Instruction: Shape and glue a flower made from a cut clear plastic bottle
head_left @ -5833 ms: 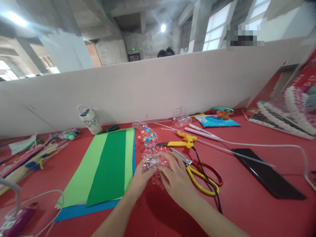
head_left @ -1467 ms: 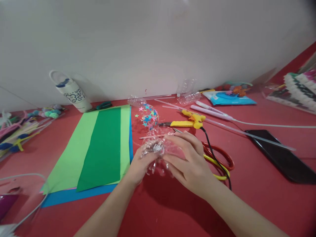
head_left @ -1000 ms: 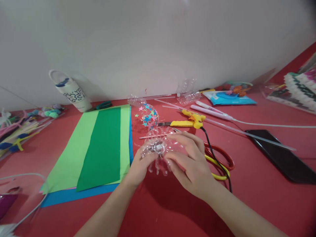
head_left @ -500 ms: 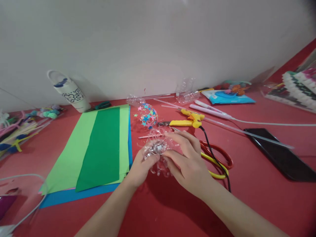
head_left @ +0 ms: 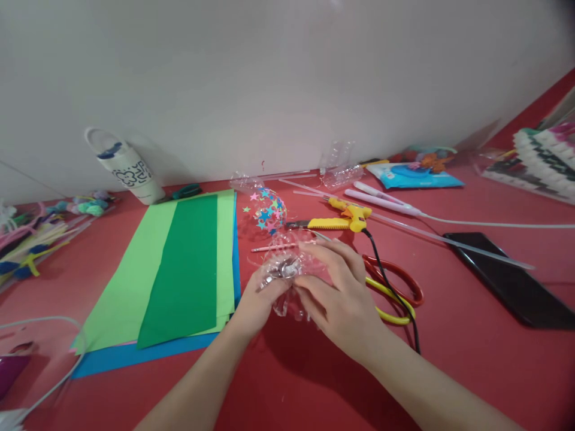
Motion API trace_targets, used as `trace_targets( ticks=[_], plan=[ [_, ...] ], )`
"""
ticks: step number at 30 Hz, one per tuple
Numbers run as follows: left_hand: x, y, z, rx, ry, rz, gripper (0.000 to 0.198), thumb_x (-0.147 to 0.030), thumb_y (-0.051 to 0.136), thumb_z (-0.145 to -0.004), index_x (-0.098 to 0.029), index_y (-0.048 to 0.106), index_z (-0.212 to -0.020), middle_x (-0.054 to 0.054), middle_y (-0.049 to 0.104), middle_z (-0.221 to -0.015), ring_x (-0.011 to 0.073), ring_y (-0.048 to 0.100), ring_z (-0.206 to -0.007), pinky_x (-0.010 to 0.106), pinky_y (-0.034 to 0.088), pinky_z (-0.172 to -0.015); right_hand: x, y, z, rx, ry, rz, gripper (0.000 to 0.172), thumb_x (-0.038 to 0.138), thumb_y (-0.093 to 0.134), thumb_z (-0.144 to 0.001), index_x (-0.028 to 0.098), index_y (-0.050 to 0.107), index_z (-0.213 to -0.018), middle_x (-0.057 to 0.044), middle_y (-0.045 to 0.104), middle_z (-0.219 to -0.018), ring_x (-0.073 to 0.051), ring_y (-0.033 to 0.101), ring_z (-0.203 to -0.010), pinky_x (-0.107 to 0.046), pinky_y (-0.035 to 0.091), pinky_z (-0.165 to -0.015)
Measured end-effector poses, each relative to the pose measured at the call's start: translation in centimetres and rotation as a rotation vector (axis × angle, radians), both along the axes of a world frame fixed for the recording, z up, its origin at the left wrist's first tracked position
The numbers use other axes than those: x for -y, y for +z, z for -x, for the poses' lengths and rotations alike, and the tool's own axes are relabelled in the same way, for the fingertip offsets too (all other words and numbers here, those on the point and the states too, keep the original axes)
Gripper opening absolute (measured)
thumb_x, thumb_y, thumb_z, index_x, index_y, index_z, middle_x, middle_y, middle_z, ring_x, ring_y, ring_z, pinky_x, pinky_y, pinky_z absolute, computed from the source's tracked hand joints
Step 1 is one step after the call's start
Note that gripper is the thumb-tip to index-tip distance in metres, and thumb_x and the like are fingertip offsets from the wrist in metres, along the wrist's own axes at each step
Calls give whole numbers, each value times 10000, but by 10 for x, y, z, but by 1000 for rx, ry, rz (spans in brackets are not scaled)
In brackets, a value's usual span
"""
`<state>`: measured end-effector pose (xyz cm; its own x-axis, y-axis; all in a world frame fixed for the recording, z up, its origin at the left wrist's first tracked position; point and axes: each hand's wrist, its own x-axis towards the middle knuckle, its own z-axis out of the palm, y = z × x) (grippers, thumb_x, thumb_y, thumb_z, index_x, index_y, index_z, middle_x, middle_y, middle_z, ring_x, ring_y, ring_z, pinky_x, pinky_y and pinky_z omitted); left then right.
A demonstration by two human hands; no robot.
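A clear plastic piece with curled, petal-like strips [head_left: 282, 304] is held between both hands near the middle of the view; a shiny round part shows at its centre. My left hand [head_left: 257, 298] grips its left side, thumb on the near edge. From the right, my right hand [head_left: 344, 293] has its fingers closed on the other side. Just beyond lie a pink pencil [head_left: 269, 247] and a clear ball with coloured stars [head_left: 271, 212]. A yellow-handled blade tool [head_left: 330, 224] and a yellow glue gun [head_left: 356, 216] rest behind my right hand.
Green sheets [head_left: 188, 269] lie on the left, with a white bottle [head_left: 135, 175] behind them. Red and yellow handles [head_left: 398, 314] and a black cord are beside my right hand. Farther right are a black phone [head_left: 507, 278], a lilac iron [head_left: 386, 201] and a blue packet [head_left: 417, 176].
The fingers of my right hand have shifted slightly on the clear plastic piece, and the piece has turned a little. My left hand keeps its grip.
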<state>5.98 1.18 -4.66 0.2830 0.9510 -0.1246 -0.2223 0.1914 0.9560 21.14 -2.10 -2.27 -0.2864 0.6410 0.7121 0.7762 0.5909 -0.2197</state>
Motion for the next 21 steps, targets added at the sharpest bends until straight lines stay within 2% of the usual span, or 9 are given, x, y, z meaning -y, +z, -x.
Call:
trace_targets(
  ticks=[4, 10, 14, 21],
  plan=[
    [1, 2, -1, 3, 17, -5, 284, -200, 657, -717, -209, 686, -999, 41, 690, -1044, 234, 587, -1054, 350, 405, -957, 1, 0, 0, 17, 13, -4, 98, 80, 580, -786, 161, 636, -792, -116, 511, -1241, -288, 407, -1170, -487, 383, -993],
    [1, 4, 0, -10, -4, -7, 291, -191, 627, -720, -221, 673, -1005, 18, 698, -998, 188, 629, -889, 282, 467, -787, 0, 2, -2, 16, 34, -30, 122, 92, 600, -760, 162, 634, -854, -123, 517, -1239, -286, 416, -1181, -497, 375, -1009],
    [-1, 4, 1, -11, 11, -36, 280, -175, 611, -711, -200, 669, -984, 27, 695, -975, 184, 616, -928, 281, 443, -845, -1, 1, -4, 36, 32, -71, 132, 93, 616, -755, 169, 633, -862, -114, 528, -1219, -282, 429, -1171, -501, 373, -1011],
    [-2, 4, 1, -32, 54, 4, 334, -220, 634, -649, -180, 672, -977, 39, 698, -927, 211, 619, -867, 294, 473, -750, -3, 3, -4, 55, 43, -108, 101, 109, 610, -789, 177, 623, -862, -110, 545, -1192, -262, 444, -1143, -500, 384, -1004]
  ],
)
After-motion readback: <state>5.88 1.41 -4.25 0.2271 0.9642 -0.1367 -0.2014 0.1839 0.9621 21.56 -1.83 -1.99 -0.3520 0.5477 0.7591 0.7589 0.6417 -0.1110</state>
